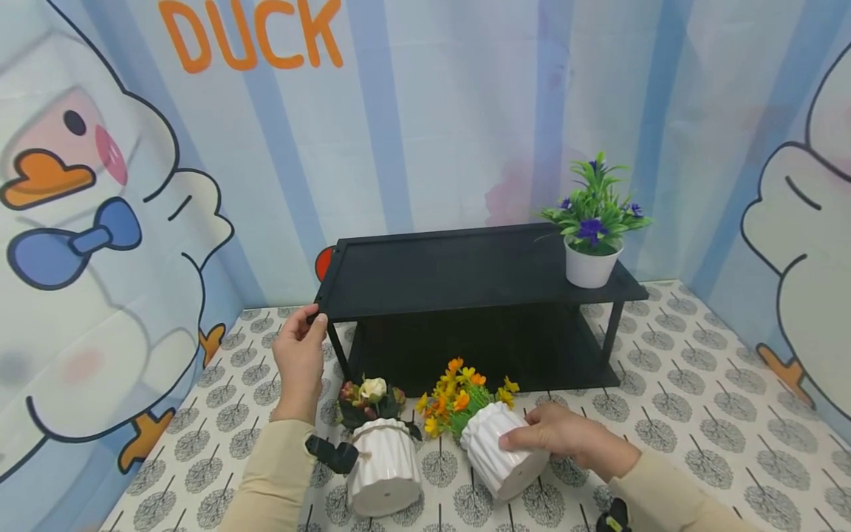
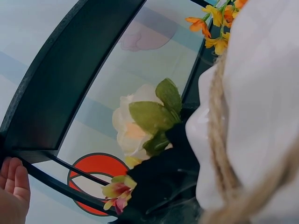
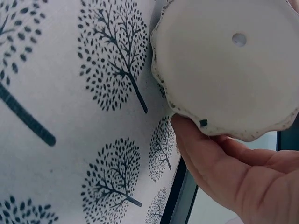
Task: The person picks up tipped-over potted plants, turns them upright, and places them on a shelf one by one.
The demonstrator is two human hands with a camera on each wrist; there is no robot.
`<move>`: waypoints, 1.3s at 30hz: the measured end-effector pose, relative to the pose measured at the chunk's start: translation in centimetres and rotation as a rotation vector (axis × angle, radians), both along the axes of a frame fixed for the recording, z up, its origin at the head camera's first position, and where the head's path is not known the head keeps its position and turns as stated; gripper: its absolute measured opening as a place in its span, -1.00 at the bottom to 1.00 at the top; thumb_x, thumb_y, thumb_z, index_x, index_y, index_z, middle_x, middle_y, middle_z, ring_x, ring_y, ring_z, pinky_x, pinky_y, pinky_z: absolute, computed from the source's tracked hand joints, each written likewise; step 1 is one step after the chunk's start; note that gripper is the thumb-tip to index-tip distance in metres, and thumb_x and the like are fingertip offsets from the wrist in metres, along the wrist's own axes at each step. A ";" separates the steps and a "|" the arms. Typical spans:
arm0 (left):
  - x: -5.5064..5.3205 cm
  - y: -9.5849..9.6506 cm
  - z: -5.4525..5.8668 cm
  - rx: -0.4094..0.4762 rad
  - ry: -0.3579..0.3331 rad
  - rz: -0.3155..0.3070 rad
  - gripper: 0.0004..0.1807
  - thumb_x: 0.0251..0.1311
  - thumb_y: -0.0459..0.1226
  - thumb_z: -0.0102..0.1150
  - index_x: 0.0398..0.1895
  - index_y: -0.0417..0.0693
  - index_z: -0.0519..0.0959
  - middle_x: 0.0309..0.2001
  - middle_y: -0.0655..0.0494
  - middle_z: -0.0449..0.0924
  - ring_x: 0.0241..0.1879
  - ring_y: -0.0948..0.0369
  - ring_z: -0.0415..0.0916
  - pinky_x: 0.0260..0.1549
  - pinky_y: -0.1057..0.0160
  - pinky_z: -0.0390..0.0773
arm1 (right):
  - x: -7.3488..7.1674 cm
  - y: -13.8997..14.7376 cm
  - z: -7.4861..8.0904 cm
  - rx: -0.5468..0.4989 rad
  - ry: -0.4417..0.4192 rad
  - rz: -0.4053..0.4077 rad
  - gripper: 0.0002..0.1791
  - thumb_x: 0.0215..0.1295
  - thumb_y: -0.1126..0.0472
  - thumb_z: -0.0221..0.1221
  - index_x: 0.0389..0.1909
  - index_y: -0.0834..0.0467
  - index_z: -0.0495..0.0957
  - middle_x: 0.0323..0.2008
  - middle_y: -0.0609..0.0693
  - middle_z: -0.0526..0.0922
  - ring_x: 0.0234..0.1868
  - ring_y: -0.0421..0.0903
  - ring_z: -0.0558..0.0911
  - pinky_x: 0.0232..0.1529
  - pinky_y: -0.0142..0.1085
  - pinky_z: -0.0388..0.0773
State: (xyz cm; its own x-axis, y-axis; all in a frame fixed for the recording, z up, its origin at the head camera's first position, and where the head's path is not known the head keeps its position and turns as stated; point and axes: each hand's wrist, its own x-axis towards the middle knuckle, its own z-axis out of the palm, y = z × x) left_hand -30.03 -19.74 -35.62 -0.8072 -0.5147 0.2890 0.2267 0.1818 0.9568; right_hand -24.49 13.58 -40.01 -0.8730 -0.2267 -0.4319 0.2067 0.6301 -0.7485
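My left hand [image 1: 301,362] pinches the front left corner of a black two-tier shelf [image 1: 452,270]; in the left wrist view its fingers [image 2: 16,179] lie at the shelf's edge. With my right hand [image 1: 565,436] I grip a white ribbed flowerpot [image 1: 495,451] lying tilted, its yellow and orange flowers [image 1: 459,395] pointing toward the shelf. The right wrist view faces the pot's base [image 3: 210,70], which has a small round hole. Beside my left forearm lies another white ribbed pot [image 1: 384,469], tied with twine [image 2: 219,135] and holding a cream rose [image 1: 373,389].
A smaller white pot [image 1: 589,270] with green leaves and purple flowers stands on the shelf's top right end. Tree-patterned cloth [image 1: 671,436] covers the table. Behind it hangs a striped blue duck backdrop [image 1: 459,118].
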 end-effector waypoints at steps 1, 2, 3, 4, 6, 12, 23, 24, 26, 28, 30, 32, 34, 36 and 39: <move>0.0 0.0 0.0 -0.001 0.000 -0.001 -0.72 0.28 -0.27 0.06 0.02 -0.12 0.53 -0.30 0.18 0.36 -0.30 0.28 0.37 -0.30 0.38 0.42 | 0.0 0.0 0.0 0.014 0.007 -0.005 -0.15 -0.01 -0.05 0.31 0.08 0.56 0.33 0.01 0.33 0.46 0.00 0.16 0.50 -0.04 0.00 0.49; 0.0 0.0 0.0 -0.002 0.000 -0.003 -0.73 0.28 -0.27 0.06 0.02 -0.11 0.53 -0.30 0.18 0.37 -0.30 0.28 0.37 -0.30 0.39 0.42 | 0.1 -0.1 0.0 0.027 0.013 -0.008 -0.15 -0.02 -0.05 0.32 0.08 0.56 0.34 0.01 0.32 0.47 -0.01 0.14 0.51 -0.03 -0.01 0.49; 0.0 0.0 -0.1 -0.002 -0.001 -0.006 -0.72 0.28 -0.27 0.06 0.02 -0.11 0.53 -0.30 0.17 0.37 -0.30 0.27 0.37 -0.31 0.41 0.42 | 0.1 -0.1 0.0 0.039 0.018 -0.012 -0.15 -0.04 -0.06 0.32 0.07 0.55 0.35 0.00 0.31 0.48 -0.02 0.13 0.51 -0.03 -0.01 0.49; 0.0 0.0 -0.1 -0.002 0.000 -0.008 -0.72 0.28 -0.27 0.06 0.02 -0.12 0.53 -0.30 0.17 0.37 -0.30 0.27 0.37 -0.31 0.41 0.42 | 0.1 -0.1 -0.1 0.052 0.027 -0.012 -0.16 -0.04 -0.06 0.32 0.06 0.54 0.36 -0.01 0.30 0.49 -0.03 0.12 0.52 -0.03 -0.01 0.48; -0.1 0.0 -0.1 -0.004 -0.002 -0.011 -0.72 0.28 -0.26 0.06 0.02 -0.11 0.53 -0.30 0.17 0.37 -0.30 0.26 0.37 -0.31 0.42 0.41 | 0.2 -0.1 -0.2 0.061 0.036 -0.021 -0.18 -0.04 -0.06 0.32 0.04 0.53 0.38 -0.03 0.27 0.51 -0.05 0.10 0.52 -0.03 -0.01 0.47; -0.1 -0.1 -0.3 -0.008 -0.009 -0.005 -0.72 0.28 -0.25 0.07 0.03 -0.10 0.53 -0.31 0.16 0.36 -0.30 0.25 0.36 -0.30 0.35 0.41 | 0.6 0.0 -0.8 0.007 0.097 -0.059 -0.49 -0.06 0.04 0.34 -0.23 0.40 0.55 -0.28 0.10 0.56 -0.28 -0.04 0.50 -0.26 -0.17 0.50; -0.1 -0.1 -0.2 -0.011 0.006 0.006 -0.72 0.28 -0.27 0.07 0.02 -0.11 0.53 -0.32 0.17 0.35 -0.31 0.28 0.37 -0.34 0.45 0.42 | 0.5 0.0 -1.3 -0.148 0.232 -0.081 -0.34 -0.05 0.17 0.36 0.02 0.49 0.42 -0.25 0.10 0.60 -0.29 -0.10 0.55 -0.26 -0.24 0.55; -0.1 -0.1 -0.2 -0.009 0.008 0.007 -0.72 0.28 -0.27 0.07 0.02 -0.12 0.54 -0.33 0.17 0.35 -0.32 0.28 0.36 -0.34 0.45 0.42 | 0.4 0.1 -1.4 -0.162 0.248 -0.082 -0.33 -0.06 0.18 0.36 0.03 0.50 0.42 -0.24 0.11 0.60 -0.29 -0.10 0.55 -0.27 -0.24 0.55; -0.1 -0.1 -0.2 -0.004 0.014 0.007 -0.72 0.27 -0.28 0.07 0.02 -0.13 0.54 -0.34 0.18 0.34 -0.33 0.28 0.36 -0.34 0.46 0.43 | 0.3 0.2 -1.5 -0.180 0.279 -0.077 -0.31 -0.07 0.19 0.37 0.06 0.50 0.40 -0.22 0.14 0.60 -0.29 -0.10 0.56 -0.27 -0.25 0.56; -0.1 -0.1 -0.3 -0.001 0.018 0.007 -0.72 0.27 -0.28 0.07 0.01 -0.13 0.54 -0.35 0.18 0.34 -0.33 0.29 0.36 -0.33 0.46 0.43 | 0.2 0.3 -1.5 -0.179 0.301 -0.085 -0.29 -0.08 0.18 0.39 0.07 0.48 0.40 -0.19 0.14 0.60 -0.27 -0.10 0.56 -0.27 -0.27 0.55; -0.1 -0.1 -0.3 -0.001 0.021 0.007 -0.72 0.27 -0.28 0.07 0.01 -0.13 0.54 -0.35 0.18 0.34 -0.34 0.29 0.36 -0.33 0.46 0.44 | 0.2 0.5 -1.5 -0.173 0.324 -0.085 -0.28 -0.10 0.16 0.41 0.06 0.46 0.41 -0.17 0.14 0.60 -0.25 -0.10 0.56 -0.27 -0.28 0.55; -0.1 -0.2 -0.3 -0.002 0.023 0.007 -0.72 0.27 -0.27 0.08 0.01 -0.13 0.54 -0.36 0.19 0.34 -0.35 0.29 0.36 -0.33 0.46 0.43 | 0.1 0.6 -1.4 -0.155 0.345 -0.087 -0.27 -0.12 0.13 0.42 0.05 0.44 0.42 -0.17 0.13 0.59 -0.24 -0.10 0.56 -0.28 -0.29 0.54; -0.1 -0.2 -0.3 -0.004 0.026 0.006 -0.72 0.27 -0.27 0.08 0.01 -0.13 0.54 -0.36 0.19 0.34 -0.35 0.29 0.36 -0.33 0.46 0.43 | 0.1 0.7 -1.3 -0.144 0.362 -0.087 -0.26 -0.14 0.10 0.44 0.04 0.42 0.43 -0.18 0.12 0.59 -0.24 -0.10 0.56 -0.29 -0.30 0.54; -0.1 -0.2 -0.2 -0.007 0.032 0.005 -0.72 0.27 -0.27 0.08 0.01 -0.14 0.54 -0.36 0.19 0.35 -0.35 0.30 0.36 -0.33 0.45 0.43 | 0.0 0.8 -1.2 -0.138 0.384 -0.079 -0.25 -0.15 0.08 0.44 0.04 0.41 0.43 -0.19 0.12 0.59 -0.23 -0.10 0.57 -0.29 -0.31 0.54; 0.0 -0.1 -0.1 -0.009 0.041 0.000 -0.72 0.27 -0.29 0.08 0.01 -0.17 0.53 -0.35 0.20 0.37 -0.34 0.31 0.37 -0.31 0.44 0.43 | -0.2 0.9 -1.3 -0.116 0.419 -0.065 -0.24 -0.16 0.05 0.44 0.04 0.40 0.43 -0.21 0.10 0.60 -0.23 -0.11 0.57 -0.30 -0.32 0.53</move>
State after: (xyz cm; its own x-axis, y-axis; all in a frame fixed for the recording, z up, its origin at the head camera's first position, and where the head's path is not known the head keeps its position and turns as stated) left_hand -30.08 -19.89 -35.75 -0.7947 -0.5117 0.3266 0.2658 0.1903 0.9450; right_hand -24.71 14.44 -41.29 -0.9815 -0.1912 -0.0127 -0.0929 0.5328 -0.8411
